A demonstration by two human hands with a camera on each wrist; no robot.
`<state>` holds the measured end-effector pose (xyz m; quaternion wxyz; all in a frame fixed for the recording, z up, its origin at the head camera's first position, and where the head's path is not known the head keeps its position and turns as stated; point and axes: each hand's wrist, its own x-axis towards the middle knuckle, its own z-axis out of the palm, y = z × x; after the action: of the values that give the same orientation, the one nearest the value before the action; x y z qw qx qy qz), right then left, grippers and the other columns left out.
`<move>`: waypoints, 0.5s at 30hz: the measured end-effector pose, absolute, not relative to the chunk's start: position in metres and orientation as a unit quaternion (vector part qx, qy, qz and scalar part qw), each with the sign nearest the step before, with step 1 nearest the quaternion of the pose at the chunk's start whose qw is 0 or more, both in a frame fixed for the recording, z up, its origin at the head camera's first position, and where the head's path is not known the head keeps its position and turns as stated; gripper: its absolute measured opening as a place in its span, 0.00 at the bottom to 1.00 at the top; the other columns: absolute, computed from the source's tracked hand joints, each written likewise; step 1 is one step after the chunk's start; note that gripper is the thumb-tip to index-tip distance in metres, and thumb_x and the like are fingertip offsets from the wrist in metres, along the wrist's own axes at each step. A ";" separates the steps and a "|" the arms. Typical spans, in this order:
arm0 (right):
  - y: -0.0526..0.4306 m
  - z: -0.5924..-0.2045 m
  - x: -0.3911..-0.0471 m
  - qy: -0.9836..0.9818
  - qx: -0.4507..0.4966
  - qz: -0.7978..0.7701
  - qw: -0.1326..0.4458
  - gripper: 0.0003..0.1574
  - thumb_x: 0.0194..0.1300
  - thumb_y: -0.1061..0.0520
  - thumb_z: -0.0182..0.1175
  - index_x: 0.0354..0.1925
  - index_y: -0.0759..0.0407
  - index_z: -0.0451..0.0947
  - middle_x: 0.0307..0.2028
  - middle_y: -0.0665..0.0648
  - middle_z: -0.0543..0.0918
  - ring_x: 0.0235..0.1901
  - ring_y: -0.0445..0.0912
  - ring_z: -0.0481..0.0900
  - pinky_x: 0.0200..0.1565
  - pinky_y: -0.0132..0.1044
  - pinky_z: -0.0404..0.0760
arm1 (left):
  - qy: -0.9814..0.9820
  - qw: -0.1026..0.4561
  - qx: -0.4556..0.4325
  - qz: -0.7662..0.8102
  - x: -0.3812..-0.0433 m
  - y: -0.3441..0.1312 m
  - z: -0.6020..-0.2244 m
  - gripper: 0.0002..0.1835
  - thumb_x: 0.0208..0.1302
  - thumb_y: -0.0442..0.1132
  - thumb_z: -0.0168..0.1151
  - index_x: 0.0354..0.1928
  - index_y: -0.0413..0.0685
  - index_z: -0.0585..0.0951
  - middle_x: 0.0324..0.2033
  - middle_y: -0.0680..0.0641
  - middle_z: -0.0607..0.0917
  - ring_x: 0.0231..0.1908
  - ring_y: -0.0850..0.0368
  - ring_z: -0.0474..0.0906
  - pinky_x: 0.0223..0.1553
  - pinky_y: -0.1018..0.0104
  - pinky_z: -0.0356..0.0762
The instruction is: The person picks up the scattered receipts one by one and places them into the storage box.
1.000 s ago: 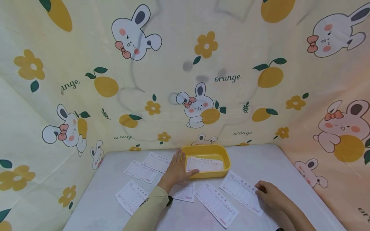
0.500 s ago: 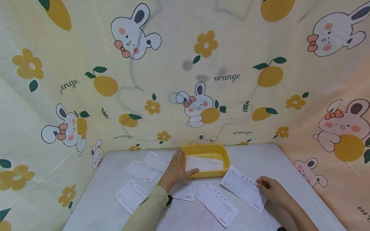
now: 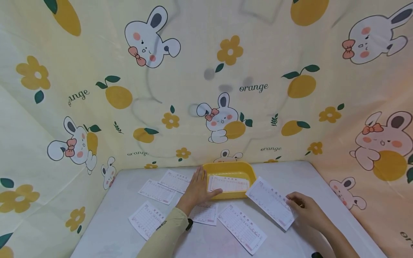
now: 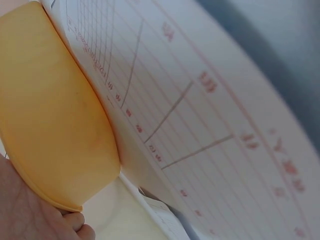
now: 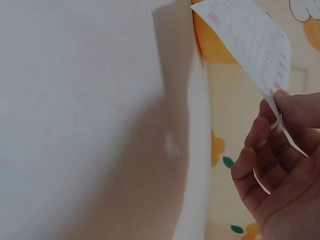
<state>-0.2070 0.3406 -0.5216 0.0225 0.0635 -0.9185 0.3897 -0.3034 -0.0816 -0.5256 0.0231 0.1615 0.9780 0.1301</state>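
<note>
My right hand (image 3: 305, 208) pinches a white printed paper form (image 3: 270, 203) at its right edge, between thumb and fingers. The form hangs tilted over the table, and its upper left corner overlaps the front right corner of the yellow plastic tray (image 3: 237, 195). In the right wrist view the same form (image 5: 250, 40) stands up from the fingertips. My left hand (image 3: 197, 189) rests along the tray's left end, fingers straight and thumb stretched over the front rim. Another such form (image 3: 229, 183) lies inside the tray. The left wrist view shows the tray's wall (image 4: 60, 110) close up.
Several more printed forms lie spread on the white table (image 3: 113, 215): one at front centre (image 3: 242, 228), one partly under my left forearm (image 3: 204, 214), others to the left (image 3: 146, 218). A patterned cloth (image 3: 180, 82) with rabbits and oranges hangs behind and at both sides.
My right hand has raised the form off the table and moved it a little up toward the tray. My left hand stays at the tray's left end.
</note>
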 end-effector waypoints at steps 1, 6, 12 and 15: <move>0.339 -0.521 -0.208 -0.919 0.063 0.390 0.024 0.11 0.80 0.58 0.62 0.55 0.62 0.83 0.44 0.53 0.87 0.36 0.40 0.76 0.37 0.32 0.78 | 0.978 0.024 0.161 0.130 -0.303 -0.082 -0.526 0.68 0.66 0.85 0.45 0.85 0.33 0.46 0.86 0.36 0.39 0.86 0.42 0.34 0.85 0.51 0.39; 0.332 -0.520 -0.213 -0.917 0.065 0.392 0.042 0.12 0.79 0.59 0.64 0.55 0.63 0.83 0.45 0.55 0.88 0.37 0.40 0.78 0.39 0.31 0.80 | 0.978 0.022 0.157 0.136 -0.304 -0.082 -0.528 0.69 0.65 0.86 0.46 0.85 0.33 0.45 0.86 0.36 0.40 0.86 0.42 0.35 0.85 0.51 0.40; 0.323 -0.515 -0.217 -0.916 0.061 0.394 0.047 0.13 0.79 0.58 0.64 0.56 0.64 0.83 0.45 0.55 0.89 0.39 0.43 0.79 0.39 0.31 0.81 | 0.978 0.018 0.158 0.137 -0.304 -0.082 -0.527 0.68 0.66 0.84 0.49 0.85 0.33 0.46 0.86 0.36 0.41 0.86 0.42 0.37 0.85 0.51 0.40; 0.318 -0.513 -0.220 -0.917 0.054 0.393 0.050 0.12 0.78 0.59 0.65 0.55 0.63 0.83 0.44 0.54 0.89 0.39 0.45 0.81 0.39 0.31 0.82 | 0.978 0.018 0.159 0.135 -0.303 -0.082 -0.524 0.69 0.66 0.84 0.48 0.85 0.32 0.47 0.86 0.35 0.41 0.86 0.41 0.37 0.85 0.51 0.41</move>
<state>-0.2201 0.3185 -0.5126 0.0499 0.0544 -0.9168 0.3925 -0.3025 -0.0820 -0.5239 0.0181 0.1589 0.9779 0.1348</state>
